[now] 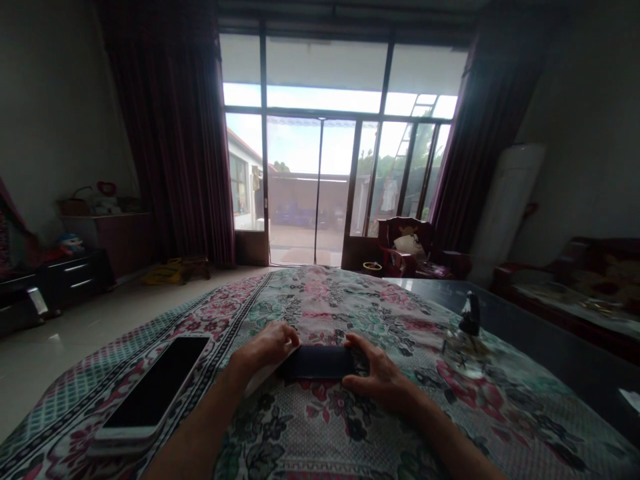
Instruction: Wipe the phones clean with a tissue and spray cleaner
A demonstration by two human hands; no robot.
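Observation:
A dark, flat rectangular object (320, 362) lies on the floral cloth in front of me, between both hands; its exact kind is unclear. My right hand (377, 373) spans its right end, thumb at the near corner and a finger at the far corner. At the left end is my left hand (265, 347), its fingers curled closed. A thin white strip (264, 377) shows under that hand, mostly hidden, and what the fingertips pinch cannot be seen. Left of my left forearm lies a white smartphone (157, 383) with a dark screen, apart from both hands.
The patterned tablecloth (310, 433) covers the rounded table. A clear glass bottle with a black top (469, 343) stands to the right. Beyond the cloth's right side is a dark glossy surface (540, 340). A wooden chair (407, 243) and glass doors (300, 193) are farther back.

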